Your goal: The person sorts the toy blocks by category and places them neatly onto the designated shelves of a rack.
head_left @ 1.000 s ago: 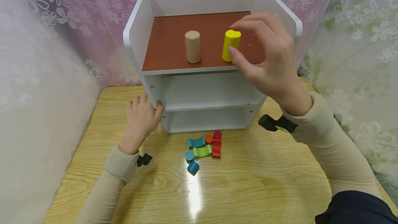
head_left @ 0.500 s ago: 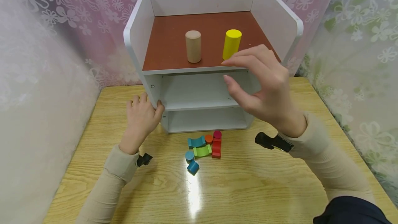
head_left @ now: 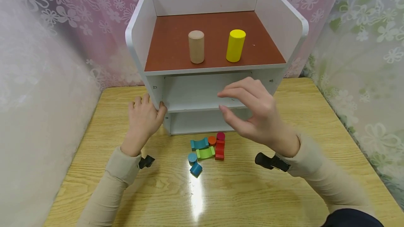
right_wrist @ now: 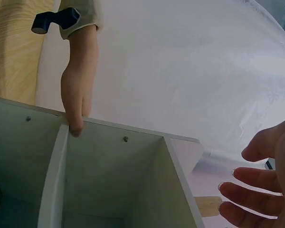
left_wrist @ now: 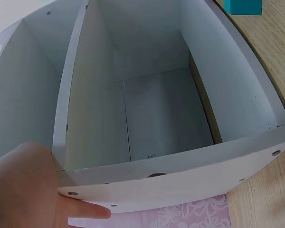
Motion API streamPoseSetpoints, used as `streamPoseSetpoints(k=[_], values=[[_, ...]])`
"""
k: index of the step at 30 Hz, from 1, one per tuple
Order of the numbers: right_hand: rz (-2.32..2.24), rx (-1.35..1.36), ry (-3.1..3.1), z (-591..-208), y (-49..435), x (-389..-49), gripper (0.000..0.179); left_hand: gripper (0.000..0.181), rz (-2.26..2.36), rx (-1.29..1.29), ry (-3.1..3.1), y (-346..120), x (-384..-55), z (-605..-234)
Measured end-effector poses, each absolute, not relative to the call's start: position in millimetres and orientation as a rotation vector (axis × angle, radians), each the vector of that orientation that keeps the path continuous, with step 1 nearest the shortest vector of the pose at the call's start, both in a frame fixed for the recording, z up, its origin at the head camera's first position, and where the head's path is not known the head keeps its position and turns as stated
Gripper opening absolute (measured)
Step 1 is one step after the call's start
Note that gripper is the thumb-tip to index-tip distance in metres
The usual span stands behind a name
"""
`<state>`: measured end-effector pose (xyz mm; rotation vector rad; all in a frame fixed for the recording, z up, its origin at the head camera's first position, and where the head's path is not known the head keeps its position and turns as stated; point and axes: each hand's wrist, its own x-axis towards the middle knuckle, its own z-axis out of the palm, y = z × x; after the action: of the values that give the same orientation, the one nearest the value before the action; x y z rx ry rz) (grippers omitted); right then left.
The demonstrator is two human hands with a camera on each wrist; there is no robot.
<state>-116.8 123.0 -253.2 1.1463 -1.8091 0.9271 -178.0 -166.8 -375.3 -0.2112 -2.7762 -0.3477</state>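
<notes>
A small white shelf unit with a red-brown top stands on the table. My left hand grips the edge of its left side panel, thumb at the front and fingers along the outer face. The left wrist view shows that hand at the panel beside a shelf board. On the unit's top stand a plain wooden cylinder and, to its right, a yellow cylinder, both upright. My right hand hovers in front of the middle shelf, thumb and fingers apart, nothing between them.
On the wooden table before the unit lie a teal arch block, a green one, a red one and several small cylinders, including a blue one. Patterned curtains enclose the table.
My right hand has come down and slightly left from beside the yellow cylinder, which stays standing on top. My left hand has kept its place on the side panel.
</notes>
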Motion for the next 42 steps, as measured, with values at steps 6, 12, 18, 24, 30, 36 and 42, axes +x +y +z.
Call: streamPoseSetpoints(k=[6,12,18,24,30,36,42], values=[[0.938,1.188,-1.908,-276.7,129.8,-119.6,0.021,0.053,-0.334,-0.207,-2.794,-166.9,-178.0,-374.4],[0.958,1.207,-2.042,-306.6,136.9,-123.3,0.023,0.053,-0.326,-0.211,-2.805,-166.7,-177.7,-373.9],[0.981,1.185,-2.208,-337.8,144.8,-125.7,0.028,0.052,-0.34,-0.206,-2.809,-165.8,-177.1,-372.9],[0.994,1.155,-2.313,-364.5,150.0,-129.4,0.028,0.051,-0.338,-0.206,-2.814,-165.8,-176.5,-372.3],[0.947,1.129,-2.391,-394.8,151.7,-130.8,0.025,0.052,-0.352,-0.211,-2.81,-165.5,-176.4,-372.2],[0.87,1.115,-2.468,-423.2,153.7,-129.8,0.026,0.052,-0.345,-0.207,-2.813,-165.8,-176.6,-372.2],[0.756,1.039,-2.587,-443.6,156.1,-125.8,0.04,0.052,-0.352,-0.21,-2.81,-166.0,-176.5,-372.9]])
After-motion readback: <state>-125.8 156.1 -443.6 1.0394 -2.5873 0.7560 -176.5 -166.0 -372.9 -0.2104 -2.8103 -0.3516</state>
